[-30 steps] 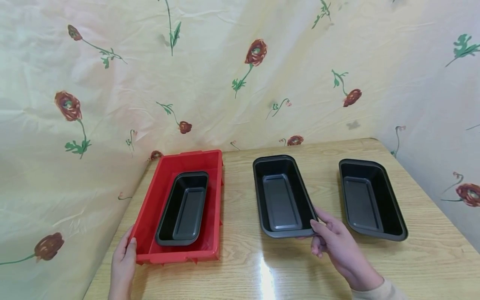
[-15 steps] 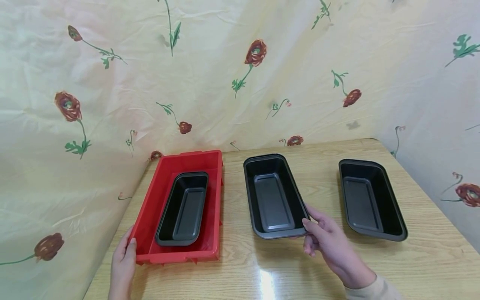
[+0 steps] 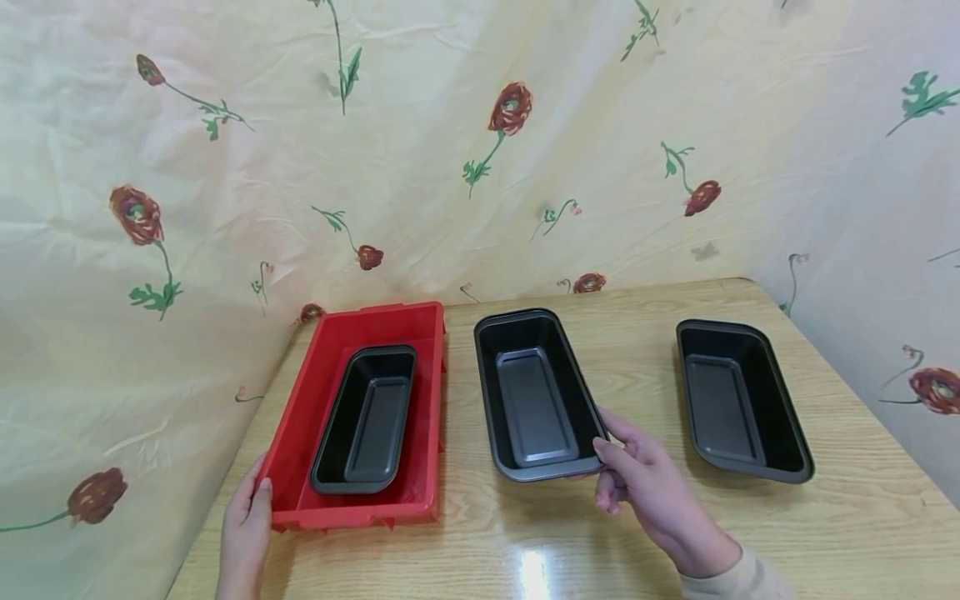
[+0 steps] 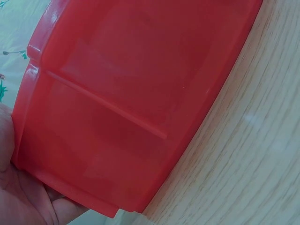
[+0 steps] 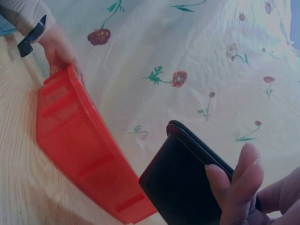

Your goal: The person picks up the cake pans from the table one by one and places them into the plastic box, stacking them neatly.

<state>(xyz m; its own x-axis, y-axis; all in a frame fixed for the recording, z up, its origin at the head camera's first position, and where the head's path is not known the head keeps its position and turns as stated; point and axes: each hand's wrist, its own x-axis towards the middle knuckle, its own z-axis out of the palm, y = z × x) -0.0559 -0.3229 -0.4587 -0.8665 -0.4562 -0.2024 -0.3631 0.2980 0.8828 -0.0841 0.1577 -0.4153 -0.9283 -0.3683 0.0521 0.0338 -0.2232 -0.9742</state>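
A black loaf pan [image 3: 537, 408] is in my right hand [image 3: 652, 487], which pinches its near right corner, thumb on the rim and fingers beneath. In the right wrist view the pan's dark outer side [image 5: 187, 183] shows beside my fingers. My left hand [image 3: 247, 517] grips the near left corner of a red plastic tray [image 3: 431, 417]. Inside that tray lies a second loaf pan [image 3: 378, 425]. The left wrist view shows the tray's red outer wall [image 4: 131, 93] with my left hand [image 4: 23, 192] at its corner.
A third black loaf pan [image 3: 723, 408] sits at the right of the wooden table [image 3: 480, 550]. Flowered cloth [image 3: 420, 150] hangs behind the table and along its sides.
My right hand has carried its loaf pan leftward, nearer the red tray. The left hand, the tray and the other two pans have stayed in place.
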